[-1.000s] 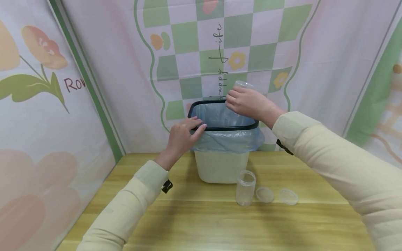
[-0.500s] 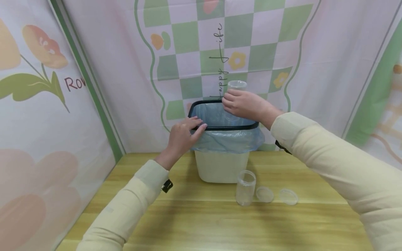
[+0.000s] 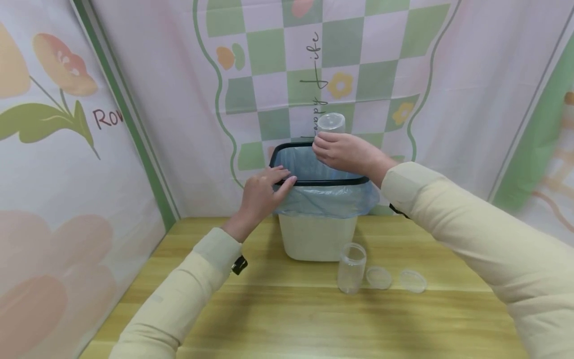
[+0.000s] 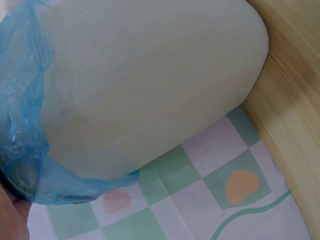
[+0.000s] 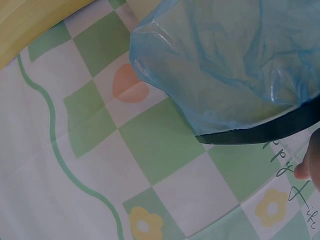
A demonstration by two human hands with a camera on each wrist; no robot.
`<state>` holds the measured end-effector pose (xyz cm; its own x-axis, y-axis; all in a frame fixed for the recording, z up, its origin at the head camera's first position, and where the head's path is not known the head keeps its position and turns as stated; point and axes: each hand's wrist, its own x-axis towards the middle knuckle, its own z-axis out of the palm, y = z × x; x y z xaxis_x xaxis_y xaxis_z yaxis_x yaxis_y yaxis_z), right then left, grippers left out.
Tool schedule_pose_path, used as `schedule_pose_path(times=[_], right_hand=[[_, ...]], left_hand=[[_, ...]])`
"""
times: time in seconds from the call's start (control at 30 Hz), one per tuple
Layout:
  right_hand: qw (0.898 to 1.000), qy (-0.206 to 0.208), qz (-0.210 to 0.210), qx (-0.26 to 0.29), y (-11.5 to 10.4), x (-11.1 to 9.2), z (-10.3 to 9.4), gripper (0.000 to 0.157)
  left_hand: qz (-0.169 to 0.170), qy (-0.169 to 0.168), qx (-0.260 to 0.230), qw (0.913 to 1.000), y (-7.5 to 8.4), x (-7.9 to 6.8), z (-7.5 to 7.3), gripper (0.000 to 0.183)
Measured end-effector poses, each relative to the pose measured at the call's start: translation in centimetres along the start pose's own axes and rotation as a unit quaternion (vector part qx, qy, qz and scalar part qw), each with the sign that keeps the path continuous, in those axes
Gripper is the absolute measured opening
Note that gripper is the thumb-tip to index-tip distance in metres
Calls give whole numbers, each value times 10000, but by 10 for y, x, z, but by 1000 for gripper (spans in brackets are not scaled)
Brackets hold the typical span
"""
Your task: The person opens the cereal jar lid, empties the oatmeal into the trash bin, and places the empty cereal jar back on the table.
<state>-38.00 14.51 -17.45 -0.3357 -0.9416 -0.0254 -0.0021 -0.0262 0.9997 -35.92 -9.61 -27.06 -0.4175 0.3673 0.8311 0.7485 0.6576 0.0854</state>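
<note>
My right hand (image 3: 343, 152) grips a clear plastic jar (image 3: 332, 121) above the right half of a trash bin (image 3: 317, 238). The jar looks upside down, its base upward; the hand hides its lower part. My left hand (image 3: 262, 197) rests on the bin's black rim (image 3: 332, 183) at the left front corner, fingers fairly straight over the edge. A blue bag (image 3: 323, 199) lines the bin and folds down outside. In the right wrist view, part of the right hand (image 5: 311, 165) shows by the rim; in the left wrist view, the left hand (image 4: 12, 217) is mostly cut off.
A second clear jar (image 3: 351, 271) stands upright without a lid before the bin's right front corner. To its right, two clear round lids (image 3: 378, 277) lie on the wooden table (image 3: 314, 319). A checkered cloth (image 3: 305, 65) hangs close behind the bin.
The right hand has shifted slightly left over the bin with the jar, which has turned so its base shows more on top. My left hand stays on the rim.
</note>
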Motion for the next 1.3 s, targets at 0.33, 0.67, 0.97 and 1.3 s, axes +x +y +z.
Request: schedule_pose_path(times=[0.33,0.67,0.97,1.3], right_hand=[[9998,34,-22,-209,-2,4,-2,36],[9992,274,224,-166,5,3,-2,36],[9976,644,-235,-41,4,-3,0,34],[9979,633,-54,-108,7,0,0,35]], left_hand=[[21,57,23,10000,0,-1,0,26],[55,129,12,9999,0,-2,0,24],[57,82,-30,9999,2,-1,0,26],[-1,122,-36,9999,0,-2,0,26]])
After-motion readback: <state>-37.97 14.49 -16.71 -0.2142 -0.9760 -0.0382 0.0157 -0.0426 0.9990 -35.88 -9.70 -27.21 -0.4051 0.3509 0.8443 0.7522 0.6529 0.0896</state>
